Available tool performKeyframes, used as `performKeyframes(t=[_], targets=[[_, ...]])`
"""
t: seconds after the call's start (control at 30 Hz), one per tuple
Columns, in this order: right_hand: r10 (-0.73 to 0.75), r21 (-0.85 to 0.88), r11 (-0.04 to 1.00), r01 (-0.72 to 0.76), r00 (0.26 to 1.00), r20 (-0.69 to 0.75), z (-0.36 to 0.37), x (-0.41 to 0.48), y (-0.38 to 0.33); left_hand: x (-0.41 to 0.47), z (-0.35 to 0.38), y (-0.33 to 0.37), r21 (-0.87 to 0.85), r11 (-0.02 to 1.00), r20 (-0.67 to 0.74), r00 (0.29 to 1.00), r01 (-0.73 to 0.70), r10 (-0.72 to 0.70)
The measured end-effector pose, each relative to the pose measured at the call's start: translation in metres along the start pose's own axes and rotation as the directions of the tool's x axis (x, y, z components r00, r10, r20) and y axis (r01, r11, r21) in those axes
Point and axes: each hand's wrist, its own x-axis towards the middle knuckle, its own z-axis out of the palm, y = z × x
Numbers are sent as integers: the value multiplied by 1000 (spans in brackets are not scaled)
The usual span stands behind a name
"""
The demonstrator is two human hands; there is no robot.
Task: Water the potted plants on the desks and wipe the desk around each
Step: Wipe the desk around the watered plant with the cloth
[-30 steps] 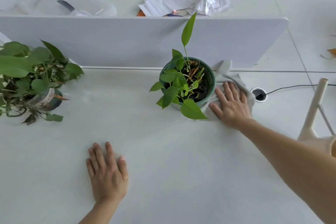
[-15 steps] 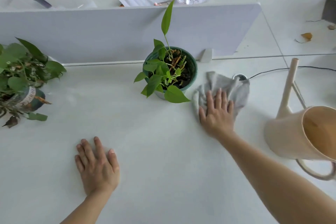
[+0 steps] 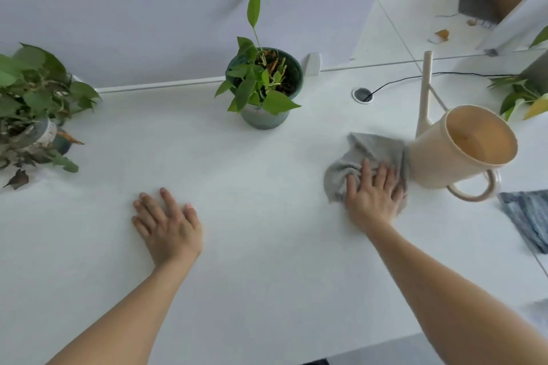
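Now the right hand (image 3: 375, 194), fingers (image 3: 366, 170) straight, presses the grey cloth (image 3: 366, 147) just beside the watering can (image 3: 444, 163), swept away from the potted plant (image 3: 264, 89), left hand (image 3: 167, 224) flat on the tabletop (image 3: 267, 261), so this patch looks wiped.

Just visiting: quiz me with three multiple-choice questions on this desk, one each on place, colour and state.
1. Where is the grey cloth? A in a plant pot; B under the right hand; C on the divider.
2. What colour is the watering can? A red; B black; C cream.
3. How is the left hand? A flat on the desk, empty; B gripping a pot; C lifting the can.
Answers: B, the hand presses it down; C, its body is cream; A, it lies flat, holding nothing.
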Motion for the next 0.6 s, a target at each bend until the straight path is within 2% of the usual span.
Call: performKeyframes(t=[0.03, 0.07, 0.1, 0.17, 0.2, 0.27, 0.37, 0.4, 0.43, 0.53, 0.6], targets=[[42, 44, 998, -42, 999, 7, 12, -26, -24, 0, -2, -9, -5, 998, 14, 998, -60, 60], [-8, 55, 998, 9, 1000, -17, 27, -55, -44, 0, -5, -21, -2, 988, 28, 988, -152, 152], [-133, 46, 990, 134, 991, -34, 42, -89, -62, -1, -8, -38, 6, 967, 40, 967, -254, 254], [-446, -34, 894, 446, 895, -12, 68, -162, -90, 0, -16, -77, 13, 926, 37, 925, -378, 377], [-567, -53, 822, 567, 824, 20, 77, -193, -103, 4, -23, -97, 6, 933, 17, 933, -360, 360], [-718, -81, 682, 727, 686, 114, 82, -225, -117, 16, -33, -126, -3, 969, -26, 969, -246, 246], [-870, -149, 452, 879, 472, 144, 78, -190, -128, 44, -41, -152, 20, 994, -30, 994, -107, 108], [-884, -145, 421, 895, 441, 155, 75, -167, -134, 51, -42, -155, 21, 995, -35, 994, -99, 100], [-869, -130, 454, 882, 470, 155, 68, -142, -140, 55, -41, -152, 15, 996, -44, 995, -88, 88], [-718, -118, 671, 732, 681, 146, 52, -79, -176, 54, -29, -138, -23, 1000, -53, 999, 8, -10], [-627, -157, 753, 639, 770, 122, 46, -55, -204, 48, -26, -131, -21, 999, -71, 997, 24, -25]])
